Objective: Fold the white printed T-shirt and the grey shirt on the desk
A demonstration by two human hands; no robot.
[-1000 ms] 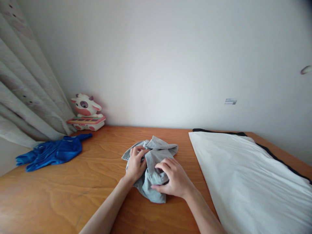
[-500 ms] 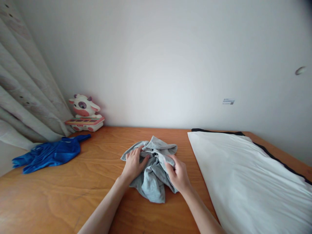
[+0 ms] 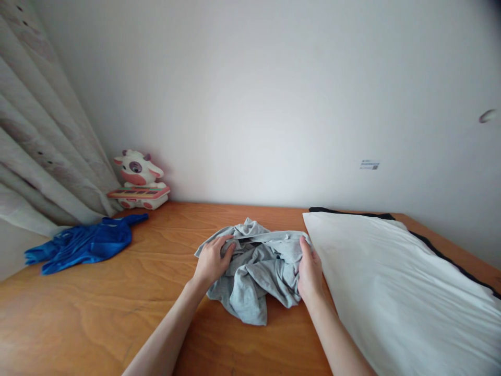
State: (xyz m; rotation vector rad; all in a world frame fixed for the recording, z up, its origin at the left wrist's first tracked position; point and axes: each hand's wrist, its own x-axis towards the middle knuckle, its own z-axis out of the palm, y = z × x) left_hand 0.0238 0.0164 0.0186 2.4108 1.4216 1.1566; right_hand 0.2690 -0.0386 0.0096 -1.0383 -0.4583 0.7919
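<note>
A crumpled grey cloth garment [image 3: 254, 277] lies bunched on the wooden table, its exact kind hard to make out among the folds. My left hand [image 3: 213, 258] grips its upper left part, fingers over the fabric and thumb inside the fold. At the right end, my right hand [image 3: 311, 269] is closed on the garment's edge, thumb on top. Between the two hands a strip of the edge is drawn out nearly straight, with a small white spot on it near the right hand.
On the right lies a large white cloth [image 3: 383, 282] with black edging behind it. A blue garment [image 3: 86, 243] rests at the left, near a cow-shaped toy keyboard [image 3: 139, 180] and a curtain [image 3: 39, 130]. The wooden table [image 3: 117, 297] meets a white wall.
My right hand has moved right, pulling the grey garment's edge outward, so the garment is spread wider. My left hand has stayed nearly in place. The view has shifted slightly.
</note>
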